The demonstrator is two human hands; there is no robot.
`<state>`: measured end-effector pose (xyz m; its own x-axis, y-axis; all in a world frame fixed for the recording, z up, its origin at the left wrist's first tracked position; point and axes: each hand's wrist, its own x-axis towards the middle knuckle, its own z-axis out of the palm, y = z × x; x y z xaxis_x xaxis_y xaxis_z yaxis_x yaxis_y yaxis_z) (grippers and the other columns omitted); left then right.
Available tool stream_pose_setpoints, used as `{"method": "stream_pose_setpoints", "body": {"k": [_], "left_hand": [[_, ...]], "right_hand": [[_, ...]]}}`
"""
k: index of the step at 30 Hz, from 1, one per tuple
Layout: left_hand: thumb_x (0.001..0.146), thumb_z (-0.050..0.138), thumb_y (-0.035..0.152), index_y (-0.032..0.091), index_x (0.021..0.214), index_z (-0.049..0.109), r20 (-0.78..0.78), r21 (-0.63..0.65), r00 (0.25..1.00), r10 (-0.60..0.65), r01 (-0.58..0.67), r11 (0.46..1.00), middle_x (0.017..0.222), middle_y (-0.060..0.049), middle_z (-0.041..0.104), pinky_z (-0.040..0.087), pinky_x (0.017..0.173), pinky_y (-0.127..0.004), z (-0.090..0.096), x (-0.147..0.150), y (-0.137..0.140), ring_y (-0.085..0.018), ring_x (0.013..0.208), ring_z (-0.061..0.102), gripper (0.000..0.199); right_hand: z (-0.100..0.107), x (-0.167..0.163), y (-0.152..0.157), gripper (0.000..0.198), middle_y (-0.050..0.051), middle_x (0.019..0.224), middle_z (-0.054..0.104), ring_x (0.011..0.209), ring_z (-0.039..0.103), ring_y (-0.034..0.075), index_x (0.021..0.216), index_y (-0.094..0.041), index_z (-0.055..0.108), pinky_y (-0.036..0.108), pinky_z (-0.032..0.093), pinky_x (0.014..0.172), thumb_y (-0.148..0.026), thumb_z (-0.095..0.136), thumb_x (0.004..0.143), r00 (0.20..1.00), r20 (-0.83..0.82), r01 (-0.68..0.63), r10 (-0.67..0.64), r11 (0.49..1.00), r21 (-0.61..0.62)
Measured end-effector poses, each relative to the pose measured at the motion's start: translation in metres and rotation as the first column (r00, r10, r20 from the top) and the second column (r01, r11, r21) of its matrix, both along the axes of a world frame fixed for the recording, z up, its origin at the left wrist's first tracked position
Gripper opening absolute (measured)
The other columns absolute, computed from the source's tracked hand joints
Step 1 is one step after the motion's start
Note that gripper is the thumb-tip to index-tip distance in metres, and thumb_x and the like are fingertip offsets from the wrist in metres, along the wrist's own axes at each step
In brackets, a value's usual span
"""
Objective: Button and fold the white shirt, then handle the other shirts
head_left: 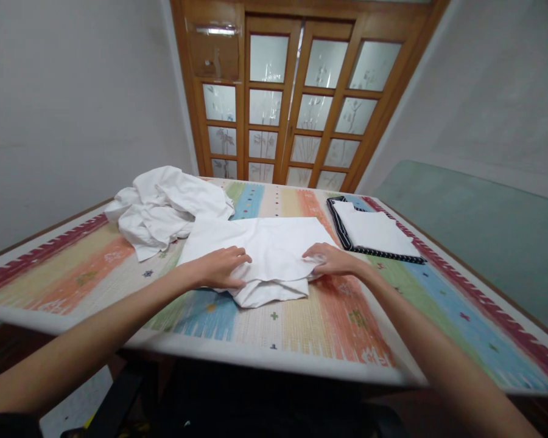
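A partly folded white garment (pixel 265 243) lies in front of me on the patterned tablecloth, with a loose flap (pixel 271 293) sticking out on the side nearest me. My left hand (pixel 223 267) is closed on the left part of the folded near edge, thumb below and fingers above. At the right end of that same edge, my right hand (pixel 331 258) pinches the fabric, its fingertips over the cloth. What kind of garment it is does not show.
A crumpled heap of white cloth (pixel 168 204) lies at the left, touching or nearly touching the garment. To the right is a folded stack (pixel 377 233), white on top of black with white stripes. The colourful striped tablecloth (pixel 274 331) covers the table. Wooden glass-paned doors (pixel 296 97) stand beyond.
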<state>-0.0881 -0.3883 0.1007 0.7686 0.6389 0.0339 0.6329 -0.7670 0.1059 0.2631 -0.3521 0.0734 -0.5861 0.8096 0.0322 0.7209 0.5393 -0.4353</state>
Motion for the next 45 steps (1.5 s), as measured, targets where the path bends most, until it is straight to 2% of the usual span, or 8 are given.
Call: {"method": "stream_pose_setpoints", "body": {"k": [5,16,22,27,35,38,40,45], "left_hand": [[0.073,0.061,0.033,0.018,0.101,0.063,-0.082,-0.035,0.995,-0.062,0.059,0.998,0.103,-0.008,0.060,0.043,0.079,-0.028,-0.010,0.012,0.010,-0.021,0.091,0.059,0.031],[0.078,0.049,0.020,0.018,0.090,0.059,0.062,0.289,0.937,0.344,-0.347,0.892,0.095,-0.008,0.067,0.043,0.068,-0.029,0.017,-0.004,0.065,-0.024,0.084,0.062,0.016],[0.082,0.048,0.021,0.015,0.093,0.058,0.376,0.214,0.821,0.429,-0.527,0.822,0.081,-0.007,0.067,0.048,0.074,-0.032,0.036,-0.015,0.119,-0.022,0.077,0.064,0.017],[0.088,0.041,0.017,0.014,0.108,0.053,0.674,0.180,0.639,0.369,-0.627,0.758,0.098,-0.009,0.066,0.046,0.089,-0.034,0.055,-0.006,0.159,-0.021,0.092,0.063,0.024],[0.083,0.048,0.020,0.004,0.140,0.029,0.504,0.337,0.804,0.316,-0.520,0.785,0.149,-0.026,0.022,0.021,0.108,-0.055,0.039,0.002,0.214,-0.037,0.140,0.017,0.062],[0.084,0.045,0.022,0.000,0.144,0.016,0.410,0.277,0.845,0.343,-0.473,0.836,0.152,-0.026,0.015,0.023,0.109,-0.051,0.017,0.008,0.200,-0.035,0.141,0.012,0.070],[0.087,0.042,0.027,0.005,0.145,0.019,0.324,0.205,0.891,0.317,-0.393,0.896,0.152,-0.022,0.021,0.025,0.109,-0.045,0.003,0.017,0.179,-0.030,0.140,0.021,0.065],[0.080,0.050,0.060,0.013,0.139,0.035,0.061,-0.124,0.995,0.074,-0.066,0.990,0.138,-0.019,0.048,0.037,0.098,-0.040,-0.026,0.049,0.123,-0.031,0.122,0.048,0.076]], "right_hand": [[-0.017,-0.035,-0.006,0.031,0.009,0.101,0.066,0.096,0.059,0.022,0.096,-0.017,0.068,0.033,0.044,0.086,-0.006,0.057,0.069,0.983,0.036,-0.186,0.183,0.965,0.184],[0.003,0.019,0.042,0.014,0.007,0.083,0.067,0.078,0.060,0.022,0.081,-0.018,0.066,0.029,0.041,0.068,-0.023,0.053,0.082,0.953,0.034,0.256,-0.300,0.863,0.435],[0.024,0.021,0.054,0.016,0.006,0.075,0.054,0.070,0.054,0.022,0.082,-0.018,0.064,0.032,0.041,0.067,-0.030,0.054,0.079,0.814,-0.272,0.574,-0.514,0.638,0.513],[0.040,-0.003,0.060,0.017,0.001,0.069,0.052,0.058,0.053,0.018,0.079,-0.022,0.050,0.032,0.044,0.058,-0.039,0.051,0.083,0.608,-0.627,0.690,-0.488,0.714,0.114],[0.043,-0.003,0.128,0.027,0.000,0.092,0.055,0.084,0.060,0.015,0.095,-0.026,0.047,0.029,0.051,0.071,-0.022,0.054,0.069,0.139,-0.883,0.537,-0.449,0.783,-0.313],[0.018,-0.011,0.127,0.036,0.002,0.099,0.058,0.087,0.059,0.016,0.102,-0.026,0.053,0.031,0.051,0.074,-0.022,0.056,0.066,0.234,-0.790,0.551,-0.567,0.747,-0.372],[0.000,-0.020,0.115,0.028,0.005,0.096,0.061,0.089,0.059,0.019,0.094,-0.021,0.060,0.035,0.050,0.078,-0.024,0.058,0.066,0.477,-0.673,0.509,-0.566,0.801,-0.314],[-0.018,-0.047,0.075,0.012,0.007,0.095,0.064,0.092,0.058,0.022,0.081,-0.019,0.065,0.035,0.048,0.080,-0.020,0.060,0.070,0.916,-0.371,0.179,-0.151,0.983,0.041]]}}
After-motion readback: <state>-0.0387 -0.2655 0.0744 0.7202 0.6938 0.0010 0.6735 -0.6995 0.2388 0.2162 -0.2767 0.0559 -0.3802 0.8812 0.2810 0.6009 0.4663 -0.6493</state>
